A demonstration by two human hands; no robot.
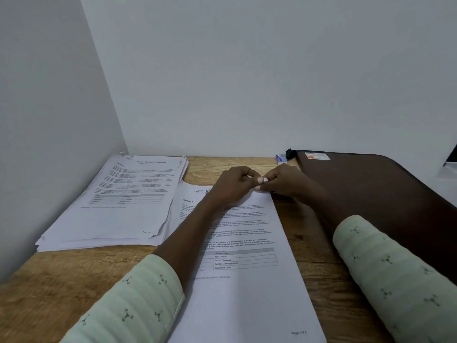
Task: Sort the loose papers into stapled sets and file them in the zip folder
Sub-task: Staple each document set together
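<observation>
Because the white printed paper set (pixel 247 288) is light, limp and slippery sheet on sheet, take hold at a corner or edge and keep the sheets squared. A one-handed lift from the middle would likely fan or crease them. The set lies flat on the brown wood-grain desk (pixel 61 280), directly before the person. At its top right corner the left hand (pixel 232 185) and right hand (pixel 284 183) meet with fingers curled, fingertips pinching the corner; whether a staple sits there cannot be told. Left of the set lies a thick stack of loose white printed papers (pixel 118 201). Right of it lies the dark brown zip folder (pixel 371 194), flat, with an unreadable red-and-white label (pixel 317 156). Legible on the set: "Section 1", "REF-70236", "Demo Purposes", "Sample Administration", "Illustrative Only". The stack is headed "Sample Education Transcript".
</observation>
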